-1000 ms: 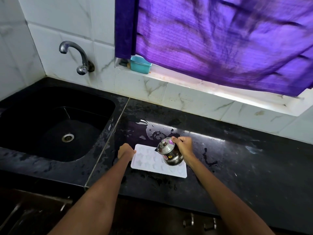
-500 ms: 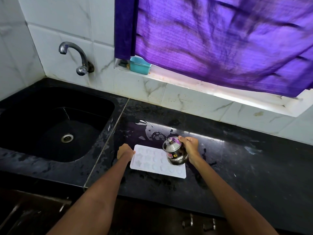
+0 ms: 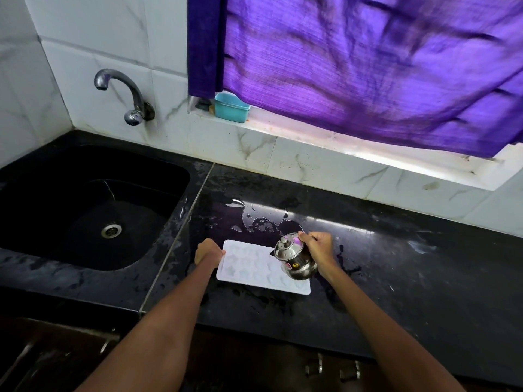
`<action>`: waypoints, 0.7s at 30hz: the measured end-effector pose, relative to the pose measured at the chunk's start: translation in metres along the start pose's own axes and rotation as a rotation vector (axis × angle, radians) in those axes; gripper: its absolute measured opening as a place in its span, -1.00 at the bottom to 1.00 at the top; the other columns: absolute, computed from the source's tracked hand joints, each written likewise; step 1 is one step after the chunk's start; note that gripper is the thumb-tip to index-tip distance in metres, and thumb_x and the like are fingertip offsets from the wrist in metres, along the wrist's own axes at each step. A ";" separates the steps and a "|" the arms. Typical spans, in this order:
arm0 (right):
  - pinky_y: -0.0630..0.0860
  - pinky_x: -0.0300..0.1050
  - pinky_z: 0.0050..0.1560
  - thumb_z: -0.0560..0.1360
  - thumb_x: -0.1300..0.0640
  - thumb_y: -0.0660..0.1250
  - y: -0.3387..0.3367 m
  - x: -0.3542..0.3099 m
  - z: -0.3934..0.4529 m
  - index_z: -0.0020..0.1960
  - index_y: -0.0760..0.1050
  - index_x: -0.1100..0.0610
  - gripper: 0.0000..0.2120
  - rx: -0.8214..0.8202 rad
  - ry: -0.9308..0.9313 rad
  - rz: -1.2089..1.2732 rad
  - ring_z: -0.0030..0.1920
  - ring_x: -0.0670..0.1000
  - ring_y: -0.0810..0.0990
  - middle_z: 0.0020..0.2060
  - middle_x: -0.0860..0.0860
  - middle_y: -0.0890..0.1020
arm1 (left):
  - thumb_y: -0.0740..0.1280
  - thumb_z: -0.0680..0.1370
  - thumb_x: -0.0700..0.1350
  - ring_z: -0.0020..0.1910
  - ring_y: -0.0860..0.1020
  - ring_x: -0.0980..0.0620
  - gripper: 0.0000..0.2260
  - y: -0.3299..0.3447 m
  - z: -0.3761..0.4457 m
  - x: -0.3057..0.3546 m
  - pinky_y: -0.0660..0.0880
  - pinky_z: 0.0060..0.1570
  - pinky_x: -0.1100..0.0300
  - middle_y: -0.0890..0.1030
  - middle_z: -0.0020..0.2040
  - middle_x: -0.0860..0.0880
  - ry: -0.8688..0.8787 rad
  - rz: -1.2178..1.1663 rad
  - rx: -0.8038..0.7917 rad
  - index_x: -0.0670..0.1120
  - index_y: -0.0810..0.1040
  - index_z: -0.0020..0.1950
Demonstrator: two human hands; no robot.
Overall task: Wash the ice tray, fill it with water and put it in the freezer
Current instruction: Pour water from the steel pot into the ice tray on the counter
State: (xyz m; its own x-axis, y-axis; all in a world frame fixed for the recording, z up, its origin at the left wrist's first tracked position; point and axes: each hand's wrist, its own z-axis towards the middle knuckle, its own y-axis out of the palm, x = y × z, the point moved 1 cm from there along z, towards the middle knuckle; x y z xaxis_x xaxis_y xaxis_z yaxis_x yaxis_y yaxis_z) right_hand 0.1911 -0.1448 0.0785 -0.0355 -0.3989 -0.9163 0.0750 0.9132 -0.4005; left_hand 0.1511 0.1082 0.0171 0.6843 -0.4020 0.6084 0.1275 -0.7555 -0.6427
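A black sink (image 3: 169, 176) sits left in the wet black counter (image 3: 410, 273); a tap (image 3: 124, 91) juts from the tiles above; a teal tub (image 3: 231, 108) rests on the sill under a purple curtain (image 3: 368, 66).

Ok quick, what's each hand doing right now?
Left hand: holds the left edge of the white ice tray.
Right hand: fingers curled round the tilted steel kettle over the tray.

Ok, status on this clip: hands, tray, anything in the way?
Left hand holds white plastic ice tray at its left edge. Right hand grips tilted steel kettle over tray. Nothing blocking.
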 end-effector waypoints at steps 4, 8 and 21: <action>0.14 -0.18 -0.42 0.42 0.25 0.38 -0.001 0.000 0.000 -0.52 0.26 0.15 -0.58 0.002 -0.014 -0.017 -0.47 -0.04 0.20 -0.53 0.01 0.26 | 0.42 0.50 -0.14 0.18 0.58 -0.19 -0.68 0.000 -0.001 0.000 0.53 0.10 0.04 0.60 0.20 -0.23 -0.003 0.007 0.002 -0.26 0.57 0.19; 0.18 -0.17 -0.40 0.41 0.23 0.38 -0.002 0.002 0.000 -0.50 0.32 0.18 -0.63 -0.003 -0.013 -0.026 -0.47 -0.03 0.24 -0.52 0.04 0.30 | 0.42 0.49 -0.14 0.17 0.59 -0.19 -0.69 0.000 -0.002 0.000 0.54 0.08 0.04 0.61 0.19 -0.23 -0.002 0.002 0.005 -0.26 0.58 0.18; 0.17 -0.22 -0.46 0.41 0.24 0.38 -0.005 -0.005 -0.002 -0.53 0.28 0.15 -0.59 0.017 -0.034 -0.064 -0.52 -0.08 0.22 -0.58 0.00 0.28 | 0.41 0.49 -0.15 0.17 0.59 -0.21 -0.71 -0.001 -0.003 0.000 0.56 0.09 0.02 0.60 0.19 -0.24 0.014 0.005 -0.002 -0.26 0.59 0.16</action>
State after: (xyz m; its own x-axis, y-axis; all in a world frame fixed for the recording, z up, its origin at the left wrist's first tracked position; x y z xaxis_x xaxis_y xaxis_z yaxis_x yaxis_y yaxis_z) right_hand 0.1892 -0.1468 0.0851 -0.0066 -0.4597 -0.8880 0.0902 0.8842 -0.4584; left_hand 0.1485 0.1074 0.0196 0.6749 -0.4129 0.6115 0.1223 -0.7546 -0.6446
